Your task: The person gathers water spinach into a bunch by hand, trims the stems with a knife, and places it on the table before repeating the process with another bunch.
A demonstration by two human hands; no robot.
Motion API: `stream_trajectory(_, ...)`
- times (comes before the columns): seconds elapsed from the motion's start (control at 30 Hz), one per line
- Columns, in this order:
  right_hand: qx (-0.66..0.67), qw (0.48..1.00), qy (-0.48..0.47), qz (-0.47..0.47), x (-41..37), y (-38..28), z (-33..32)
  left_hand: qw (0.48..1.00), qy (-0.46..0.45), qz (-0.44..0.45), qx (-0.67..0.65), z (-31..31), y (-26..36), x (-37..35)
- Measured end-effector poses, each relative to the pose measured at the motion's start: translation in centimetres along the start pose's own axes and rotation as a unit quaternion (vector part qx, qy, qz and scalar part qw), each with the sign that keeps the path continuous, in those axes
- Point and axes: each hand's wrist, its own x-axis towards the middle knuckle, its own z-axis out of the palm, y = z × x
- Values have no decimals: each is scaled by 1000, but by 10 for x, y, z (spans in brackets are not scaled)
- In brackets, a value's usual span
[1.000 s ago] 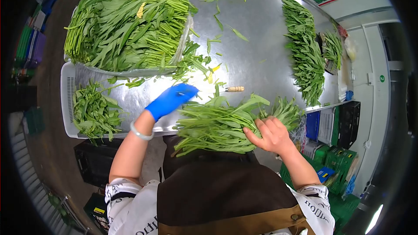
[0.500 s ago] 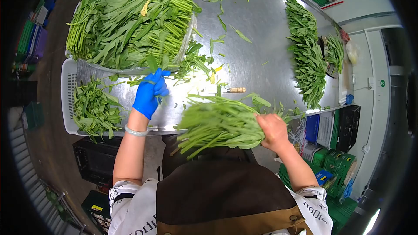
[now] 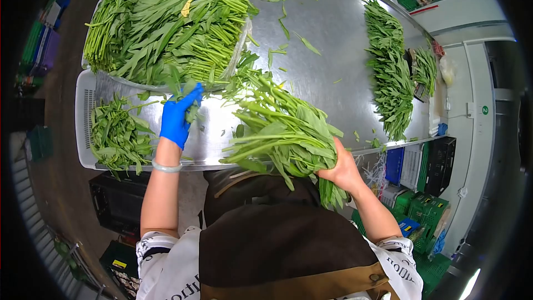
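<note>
My right hand (image 3: 342, 168), bare, grips a thick bunch of water spinach (image 3: 288, 133) by its leafy end. The stems spread left over the near edge of the steel table (image 3: 327, 39), and some leaves hang down below the hand. My left hand (image 3: 180, 116), in a blue glove, is closed around a few loose water spinach leaves (image 3: 192, 112). It is over the table between the big heap of water spinach (image 3: 172, 33) and a white basket (image 3: 85, 116) with loose leaves (image 3: 122, 136) in it.
A long row of greens (image 3: 388, 66) lies along the table's right side, beside a smaller bundle (image 3: 425, 72). Cut scraps (image 3: 308, 44) are scattered on the steel. Green crates (image 3: 427, 211) stand below right, and a black crate (image 3: 119, 200) sits on the floor at left.
The bunch in my right hand has swung up and over the table, now covering the wooden-handled knife. My left hand has shifted slightly left with its leaves.
</note>
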Motion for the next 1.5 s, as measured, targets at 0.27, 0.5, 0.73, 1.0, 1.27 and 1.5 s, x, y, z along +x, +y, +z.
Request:
stream_trajectory(0.27, -139, 990, 8, -21, 8, -17, 15, 933, -337, -37, 124, 89, -10, -64)
stream_trajectory(0.5, -111, 993, -23, 38, 18, -7, 3, 935, -275, -215, 66, 84, -27, -61)
stream_trajectory(0.73, -129, 991, -17, 24, 18, -3, -1, 941, -248, -196, 119, 72, -25, -57)
stream_trajectory(1.0, -137, 991, 3, -3, 20, -2, 11, 942, -261, -204, 47, 98, -33, -65)
stream_trajectory(1.27, 42, 999, -30, 12, 18, 30, -4, 951, -194, -116, -212, 19, -9, -27)
stream_trajectory(1.5, 207, 970, -88, 88, 23, 21, -4, 989, -108, -92, -27, 20, -9, -19)
